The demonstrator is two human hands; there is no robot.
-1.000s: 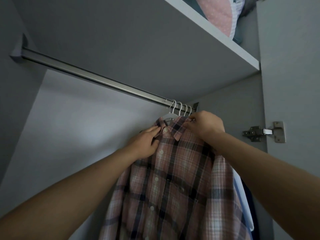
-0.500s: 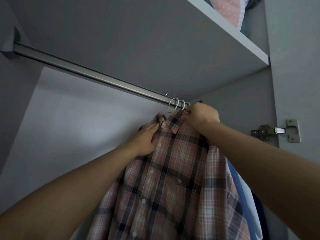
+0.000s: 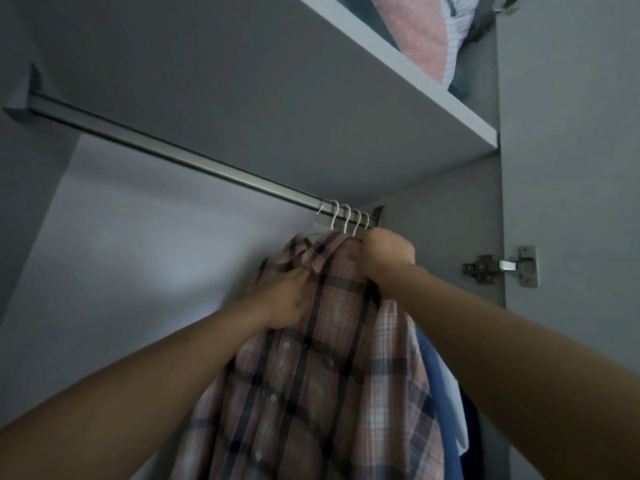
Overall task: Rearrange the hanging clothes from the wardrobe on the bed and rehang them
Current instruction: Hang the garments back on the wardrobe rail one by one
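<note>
Plaid shirt [image 3: 322, 358] at rail's [image 3: 173, 154] right end beside 4 hanger hooks [image 3: 346, 220]; left hand [image 3: 285, 301] pinches placket, right hand [image 3: 388, 254] grips collar. Rehanging looks nearly done.

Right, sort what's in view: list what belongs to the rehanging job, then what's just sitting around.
Part of the job:
- plaid shirt, gripped near the collar by the left hand and right hand
- rail
- white hanger hooks on the rail
- blue garment hanging behind the shirt

Just there:
- shelf
- pink bedding on the shelf
- door hinge
</note>
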